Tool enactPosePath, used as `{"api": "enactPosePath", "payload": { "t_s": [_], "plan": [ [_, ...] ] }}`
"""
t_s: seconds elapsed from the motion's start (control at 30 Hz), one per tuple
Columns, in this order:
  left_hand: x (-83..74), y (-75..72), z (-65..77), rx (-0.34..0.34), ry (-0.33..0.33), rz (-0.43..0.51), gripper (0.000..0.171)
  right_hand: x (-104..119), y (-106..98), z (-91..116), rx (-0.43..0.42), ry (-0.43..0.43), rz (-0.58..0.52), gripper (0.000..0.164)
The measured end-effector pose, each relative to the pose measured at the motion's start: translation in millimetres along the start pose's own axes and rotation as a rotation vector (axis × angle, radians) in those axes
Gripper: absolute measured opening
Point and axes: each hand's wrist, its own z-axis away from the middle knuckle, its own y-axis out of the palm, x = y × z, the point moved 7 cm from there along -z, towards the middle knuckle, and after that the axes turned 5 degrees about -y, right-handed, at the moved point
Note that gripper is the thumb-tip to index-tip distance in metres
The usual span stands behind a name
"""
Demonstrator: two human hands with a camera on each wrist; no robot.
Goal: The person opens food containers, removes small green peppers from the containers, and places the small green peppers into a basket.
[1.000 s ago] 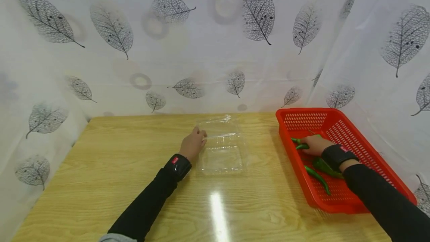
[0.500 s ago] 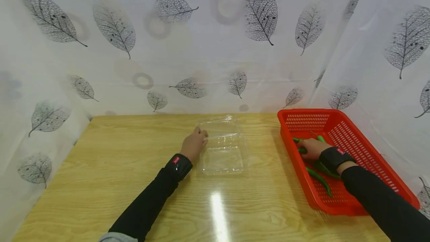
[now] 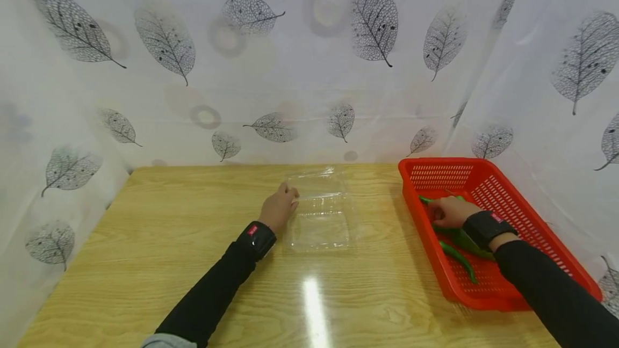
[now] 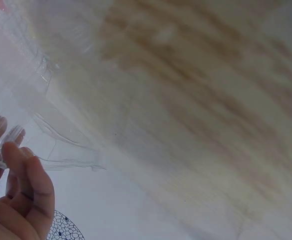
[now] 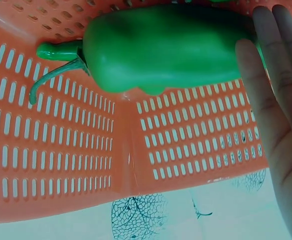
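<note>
My left hand [image 3: 279, 209] pinches the left edge of a clear plastic clamshell box [image 3: 319, 232], which lies opened out on the wooden table. In the left wrist view, thumb and fingers meet around its thin edge [image 4: 68, 162]. My right hand [image 3: 452, 212] is down inside a red slotted basket [image 3: 527, 214], over green peppers. A large green pepper [image 5: 165, 47] fills the top of the right wrist view, its stem to the left. Straight fingers [image 5: 280, 65] overlap its other end there. One slim curved green chilli [image 3: 459, 261] lies nearer the basket's front.
The light wooden table [image 3: 193, 262] runs back to a white leaf-print curtain [image 3: 300, 69]. Another green chilli [image 3: 425, 200] shows at the basket's left wall. The basket's raised rim [image 3: 423, 246] stands between the box and the peppers.
My right hand shifts slightly within the basket, and the chilli end that stuck out by its fingers is no longer seen there. The left hand and the box stay put.
</note>
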Motion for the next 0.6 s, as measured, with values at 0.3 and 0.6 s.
{"api": "enactPosePath", "payload": {
  "t_s": [0.3,0.6],
  "plan": [
    [8.4,-3.4,0.0,-0.007,0.007,0.047,0.025,4.7,-14.1,1.3,-0.080,0.039,-0.034,0.020],
    [14.7,-0.9,1.8,0.003,0.039,0.054,0.047,25.3,-19.7,-0.1,-0.157,0.046,0.019,0.014]
  ]
}}
